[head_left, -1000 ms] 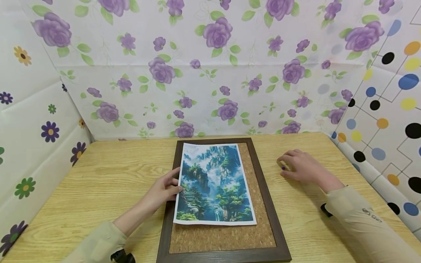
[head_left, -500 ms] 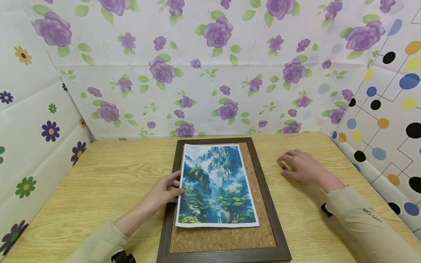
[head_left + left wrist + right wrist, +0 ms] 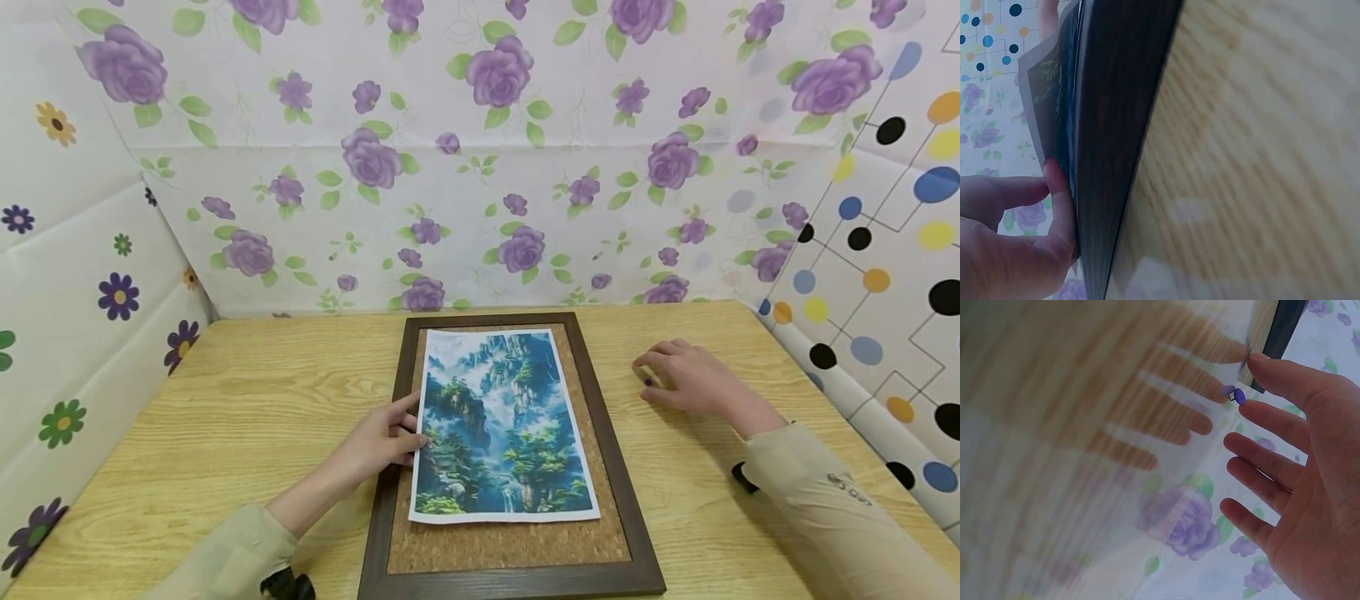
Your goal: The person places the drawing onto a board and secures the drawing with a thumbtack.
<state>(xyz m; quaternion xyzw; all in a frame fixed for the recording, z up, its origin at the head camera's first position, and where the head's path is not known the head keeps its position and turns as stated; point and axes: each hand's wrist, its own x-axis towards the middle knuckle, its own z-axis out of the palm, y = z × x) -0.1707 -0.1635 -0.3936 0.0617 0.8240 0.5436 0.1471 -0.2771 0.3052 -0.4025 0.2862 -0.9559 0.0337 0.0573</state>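
My left hand (image 3: 378, 443) pinches the left edge of a landscape print (image 3: 502, 425) between thumb and index finger. The print lies over a cork board (image 3: 510, 546) with a dark brown frame (image 3: 618, 483). From the left wrist view, the print (image 3: 1044, 100) bends up off the frame (image 3: 1116, 125) near the pinching fingertips. To the board's right, my right hand (image 3: 690, 379) rests at the tabletop, fingers loosely spread. A small purple thumbtack (image 3: 1239, 395) sits on the table right by its index fingertip, between thumb and fingers.
The wood-grain table (image 3: 285, 375) extends on both sides of the board. Flowered sheeting (image 3: 480, 167) rises behind it, with a dotted sheet (image 3: 885, 275) at the right and a daisy-print sheet (image 3: 90, 233) at the left.
My left hand has shifted the print a little to the right and toward me over the cork. The right hand and the thumbtack stay where they were.
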